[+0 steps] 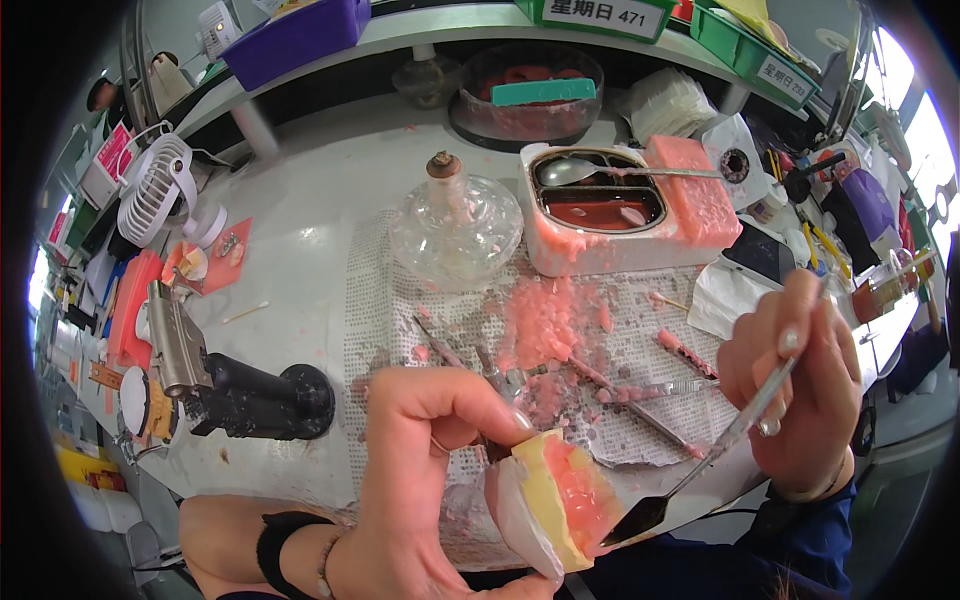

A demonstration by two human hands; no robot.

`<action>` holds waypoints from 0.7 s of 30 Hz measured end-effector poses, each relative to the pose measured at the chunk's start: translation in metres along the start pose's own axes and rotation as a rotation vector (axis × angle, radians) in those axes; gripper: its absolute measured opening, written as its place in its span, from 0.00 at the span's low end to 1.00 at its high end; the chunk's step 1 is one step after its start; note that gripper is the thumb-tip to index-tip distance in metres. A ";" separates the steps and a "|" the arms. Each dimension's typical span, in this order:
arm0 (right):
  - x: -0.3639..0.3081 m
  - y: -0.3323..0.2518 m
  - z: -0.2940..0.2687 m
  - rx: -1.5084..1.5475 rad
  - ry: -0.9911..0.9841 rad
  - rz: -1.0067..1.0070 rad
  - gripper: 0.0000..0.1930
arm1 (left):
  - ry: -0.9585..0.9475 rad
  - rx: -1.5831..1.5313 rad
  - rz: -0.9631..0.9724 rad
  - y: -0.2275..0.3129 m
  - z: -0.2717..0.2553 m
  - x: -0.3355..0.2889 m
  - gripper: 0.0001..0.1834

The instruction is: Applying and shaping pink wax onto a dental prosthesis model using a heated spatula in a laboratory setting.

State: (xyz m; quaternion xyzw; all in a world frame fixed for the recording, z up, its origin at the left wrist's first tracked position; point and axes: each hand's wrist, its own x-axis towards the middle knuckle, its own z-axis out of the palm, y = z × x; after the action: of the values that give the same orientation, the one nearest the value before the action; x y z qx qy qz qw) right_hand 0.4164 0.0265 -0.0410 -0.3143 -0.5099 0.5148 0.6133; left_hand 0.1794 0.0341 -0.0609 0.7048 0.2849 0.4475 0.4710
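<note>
My left hand (415,470) grips a dental plaster cast (545,500) between thumb and fingers at the front edge of the table. The cast is yellow with a white base, and pink wax (582,490) lies along its tooth side. Held by its thin handle, a metal wax spatula (735,435) slants down from my right hand (800,375), whose fingers are closed around it. The dark, broad blade reaches the lower edge of the pink wax; whether it touches cannot be made out. Beyond the hands, pink wax crumbs (540,325) cover a newspaper (375,300).
A white wax pot (590,260) with dark red liquid bears a spoon (570,172) and a pink block. Left of it stands a glass spirit lamp (455,240). A black hand torch (265,390) and a white fan (155,195) are at left. Several carving tools (640,410) lie on the newspaper.
</note>
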 end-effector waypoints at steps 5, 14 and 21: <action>-0.011 -0.006 0.007 -0.208 -0.043 -0.267 0.17 | -0.011 -0.006 0.046 0.010 0.002 -0.004 0.38; -0.006 -0.021 0.001 -0.422 -0.328 -0.587 0.12 | -0.016 -0.280 -0.069 0.007 0.001 -0.004 0.39; 0.040 0.015 -0.037 -0.376 0.153 -0.086 0.15 | 0.045 -0.404 -0.090 0.002 0.004 -0.003 0.41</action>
State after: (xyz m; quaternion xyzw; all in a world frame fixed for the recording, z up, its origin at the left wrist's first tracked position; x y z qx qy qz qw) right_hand 0.4454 0.0742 -0.0526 -0.4395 -0.5618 0.3585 0.6022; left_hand 0.1814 0.0291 -0.0609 0.5725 0.2312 0.4894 0.6159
